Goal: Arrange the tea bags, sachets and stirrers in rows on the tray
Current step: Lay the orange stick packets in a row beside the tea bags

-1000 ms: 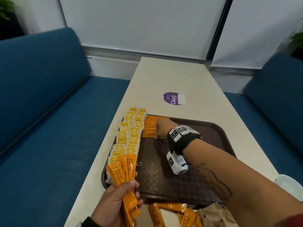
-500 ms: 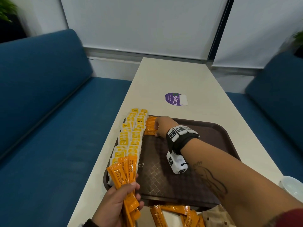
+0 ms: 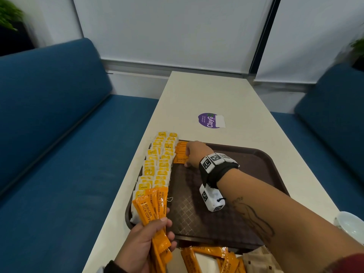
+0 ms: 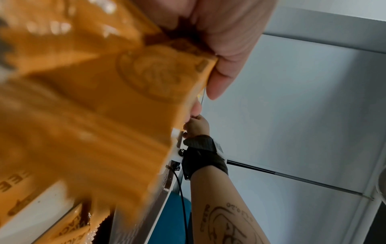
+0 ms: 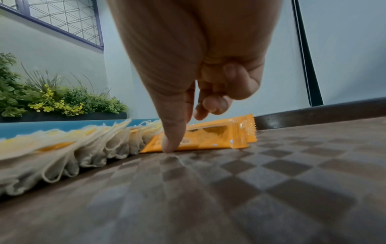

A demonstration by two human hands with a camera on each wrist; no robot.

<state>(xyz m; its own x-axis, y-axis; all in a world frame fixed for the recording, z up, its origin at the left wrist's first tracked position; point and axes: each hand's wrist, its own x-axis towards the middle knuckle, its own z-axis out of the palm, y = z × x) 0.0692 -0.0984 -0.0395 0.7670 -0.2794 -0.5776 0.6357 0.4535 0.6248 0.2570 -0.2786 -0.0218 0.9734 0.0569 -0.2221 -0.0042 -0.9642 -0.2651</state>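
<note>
A brown tray (image 3: 256, 152) lies on the cream table. Yellow-tagged tea bags (image 3: 157, 166) run in two rows down its left edge. Beside them at the far end lies a small stack of orange coffee sachets (image 3: 180, 152). My right hand (image 3: 197, 152) rests over that stack. In the right wrist view its thumb tip presses down at the near edge of the sachets (image 5: 219, 135) with the other fingers loosely curled above, gripping nothing. My left hand (image 3: 145, 243) grips a fanned bundle of orange sachets (image 3: 151, 205) over the tray's near left corner.
More orange sachets (image 3: 206, 257) and brown sachets (image 3: 256, 261) lie loose on the table in front of the tray. A purple sticker (image 3: 208, 120) is beyond the tray and a white dish (image 3: 352, 223) at the right edge. Blue sofas flank the table.
My right hand has slid a little over the placed orange stack, covering more of it. The left hand still holds its bundle in the same place.
</note>
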